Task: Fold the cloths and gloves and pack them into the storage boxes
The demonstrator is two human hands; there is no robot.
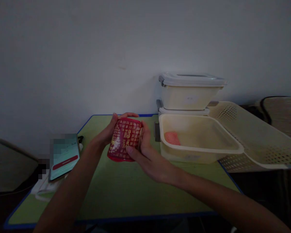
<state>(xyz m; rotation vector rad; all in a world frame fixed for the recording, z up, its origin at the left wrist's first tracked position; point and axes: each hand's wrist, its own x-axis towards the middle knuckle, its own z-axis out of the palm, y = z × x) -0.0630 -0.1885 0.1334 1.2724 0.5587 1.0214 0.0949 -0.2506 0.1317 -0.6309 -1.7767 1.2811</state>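
Note:
Both my hands grip a stack of red envelopes [124, 139] with gold characters, held just above the green table [126, 191]. My left hand [106, 132] wraps round the stack's left and top edge, fingers curled over it. My right hand [150, 158] closes on its right side, thumb across the lower front. To the right stands an open cream plastic tub [201, 152] with one orange-red piece [172, 138] lying inside at its left end.
A lidded cream container [190, 92] sits stacked behind the tub, on another lid. A perforated cream basket [254, 136] lies at the right. A phone [64, 157] with a lit screen leans at the table's left edge. White wall behind.

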